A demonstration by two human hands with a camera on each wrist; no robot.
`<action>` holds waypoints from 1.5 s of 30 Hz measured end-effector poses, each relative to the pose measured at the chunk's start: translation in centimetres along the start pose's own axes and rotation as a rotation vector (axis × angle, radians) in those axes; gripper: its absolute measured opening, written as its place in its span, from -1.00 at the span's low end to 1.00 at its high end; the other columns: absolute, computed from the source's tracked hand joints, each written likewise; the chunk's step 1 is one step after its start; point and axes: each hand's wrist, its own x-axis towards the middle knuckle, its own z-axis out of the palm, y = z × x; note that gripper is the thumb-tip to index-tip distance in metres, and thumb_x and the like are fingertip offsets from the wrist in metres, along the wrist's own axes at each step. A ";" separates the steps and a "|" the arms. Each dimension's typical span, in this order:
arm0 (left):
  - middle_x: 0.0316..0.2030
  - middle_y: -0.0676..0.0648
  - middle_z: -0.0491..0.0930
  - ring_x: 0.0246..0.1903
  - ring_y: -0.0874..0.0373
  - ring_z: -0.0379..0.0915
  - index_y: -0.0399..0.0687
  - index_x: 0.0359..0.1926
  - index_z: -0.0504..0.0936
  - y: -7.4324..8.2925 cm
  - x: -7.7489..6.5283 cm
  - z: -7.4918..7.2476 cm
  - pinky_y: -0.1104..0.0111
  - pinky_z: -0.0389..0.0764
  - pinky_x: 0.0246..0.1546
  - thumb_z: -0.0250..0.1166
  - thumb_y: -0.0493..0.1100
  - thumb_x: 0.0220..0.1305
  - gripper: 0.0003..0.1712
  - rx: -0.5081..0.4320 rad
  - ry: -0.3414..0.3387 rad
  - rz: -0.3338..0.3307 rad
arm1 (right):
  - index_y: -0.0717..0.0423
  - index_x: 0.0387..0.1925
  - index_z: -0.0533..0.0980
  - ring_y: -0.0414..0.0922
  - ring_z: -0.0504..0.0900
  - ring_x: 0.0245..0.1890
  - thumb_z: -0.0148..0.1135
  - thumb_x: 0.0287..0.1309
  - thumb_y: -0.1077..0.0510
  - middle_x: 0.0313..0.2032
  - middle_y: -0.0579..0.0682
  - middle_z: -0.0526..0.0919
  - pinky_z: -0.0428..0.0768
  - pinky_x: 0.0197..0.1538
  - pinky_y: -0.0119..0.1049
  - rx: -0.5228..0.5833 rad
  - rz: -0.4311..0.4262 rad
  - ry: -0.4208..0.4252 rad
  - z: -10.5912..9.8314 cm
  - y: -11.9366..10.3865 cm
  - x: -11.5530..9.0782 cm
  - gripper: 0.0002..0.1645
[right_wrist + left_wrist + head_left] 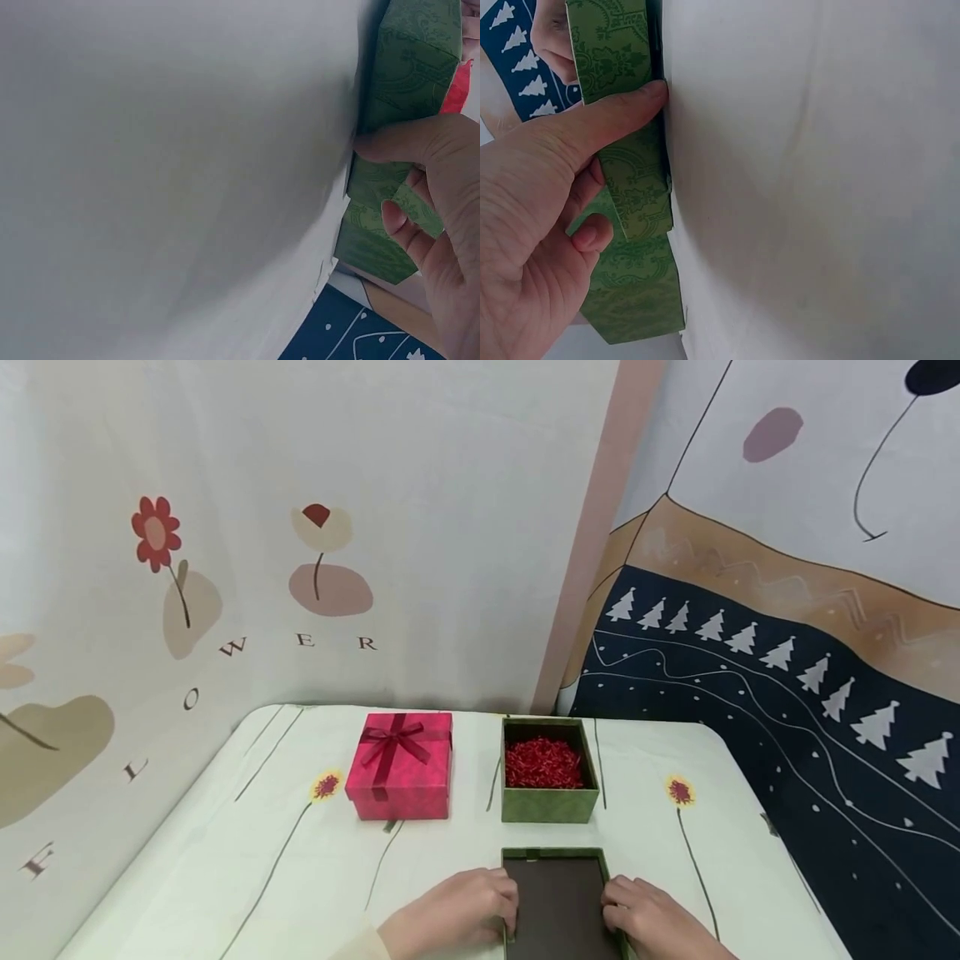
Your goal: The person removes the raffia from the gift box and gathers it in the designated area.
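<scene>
A shallow green box lid (561, 902) with a dark inside lies open side up at the table's near edge. My left hand (465, 906) grips its left side, thumb (622, 112) along the patterned outer wall and fingers at the rim. On the opposite side my right hand (652, 914) holds the wall the same way, its thumb (397, 141) low on the outside near the tablecloth. Behind the lid stands a matching green box (551, 807), open on top and filled with red shredded paper (542, 762).
A pink gift box (405, 777) with a dark red ribbon bow (395, 739) stands closed at the back left. A white tablecloth (285, 877) with printed flowers covers the table. Printed curtains (450, 527) hang behind it and on the right.
</scene>
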 end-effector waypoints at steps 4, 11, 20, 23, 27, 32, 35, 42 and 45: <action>-0.34 0.29 0.59 -0.25 0.48 0.45 0.20 -0.33 0.83 0.1 0.1 0.0 0.79 0.33 -0.16 0.60 -0.17 0.11 -0.86 0.034 0.011 0.005 | -0.13 -0.43 0.60 -0.45 0.31 -0.31 0.52 -0.18 0.50 -0.32 -0.34 0.46 0.27 -0.27 -0.68 -0.006 0.014 0.002 -0.1 -0.1 0.0 -0.54; -0.36 0.27 0.57 -0.26 0.42 0.46 0.24 -0.33 0.82 0.5 0.0 -0.2 0.74 0.35 -0.15 0.60 -0.16 0.11 -0.84 0.134 0.052 0.024 | -0.04 -0.08 0.67 -0.34 0.51 -0.19 0.52 0.16 0.03 -0.17 -0.24 0.60 0.53 -0.23 -0.46 0.005 0.072 -0.093 -0.8 -0.5 0.2 -0.70; -0.06 0.20 0.63 0.04 0.37 0.47 0.24 -0.09 0.80 0.8 -0.8 -1.4 0.68 0.35 -0.04 0.52 -0.30 0.18 -0.65 0.032 0.016 -0.035 | -0.03 0.26 0.52 -0.09 0.55 0.09 0.35 0.26 -0.34 0.20 0.04 0.54 0.64 0.00 -0.19 -0.075 0.152 -0.134 -2.1 -1.6 0.1 -0.29; 0.00 0.14 0.64 0.10 0.31 0.50 0.16 -0.06 0.79 0.4 -0.9 -2.6 0.59 0.45 0.07 0.47 -0.40 0.16 -0.59 -0.002 0.079 -0.071 | -0.02 0.27 0.52 -0.05 0.57 0.10 0.55 0.13 0.10 0.23 0.09 0.53 0.67 0.03 -0.14 -0.075 0.208 -0.102 -3.3 -1.7 0.9 -0.33; 0.02 0.06 0.65 0.10 0.22 0.55 0.04 0.00 0.76 -0.7 -0.3 -4.9 0.45 0.54 0.16 0.45 -0.35 0.23 -0.66 0.013 0.177 -0.180 | -0.02 0.25 0.54 0.01 0.61 0.11 0.55 -0.05 0.37 0.23 0.12 0.57 0.69 0.04 -0.05 -0.158 0.227 0.032 -5.6 -0.7 2.9 -0.23; 0.14 -0.02 0.61 0.18 0.10 0.53 -0.05 0.21 0.63 -3.0 1.3 -7.5 0.29 0.66 0.09 0.39 -0.22 0.37 -0.59 -0.053 0.269 -0.432 | 0.10 0.20 0.57 0.11 0.62 0.10 0.52 -0.02 0.39 0.19 0.19 0.57 0.68 0.04 0.06 -0.180 0.244 0.197 -8.3 1.9 6.3 -0.32; 0.20 -0.10 0.58 0.22 0.00 0.52 -0.11 0.30 0.56 -4.5 2.5 -8.0 0.18 0.64 0.14 0.35 -0.19 0.41 -0.52 -0.093 0.311 -0.529 | 0.13 0.24 0.55 0.12 0.59 0.17 0.46 0.12 0.36 0.22 0.18 0.54 0.67 0.10 0.05 -0.091 0.329 0.172 -9.0 3.4 8.7 -0.38; 0.23 -0.24 0.53 0.26 -0.10 0.48 -0.26 0.36 0.48 -7.0 5.3 -6.2 0.10 0.54 0.26 0.25 -0.16 0.50 -0.50 -0.146 0.294 -0.661 | 0.19 0.32 0.48 0.11 0.56 0.18 0.33 0.34 0.25 0.23 0.18 0.50 0.61 0.20 0.08 0.133 0.459 0.019 -7.8 6.1 13.7 -0.45; 0.24 -0.27 0.53 0.26 -0.13 0.49 -0.31 0.38 0.45 -7.4 6.0 -5.0 0.09 0.54 0.26 0.20 -0.15 0.54 -0.49 -0.203 0.293 -0.731 | 0.21 0.34 0.47 0.12 0.58 0.15 0.34 0.35 0.17 0.22 0.21 0.51 0.61 0.20 0.08 0.179 0.477 -0.045 -7.0 7.0 15.2 -0.42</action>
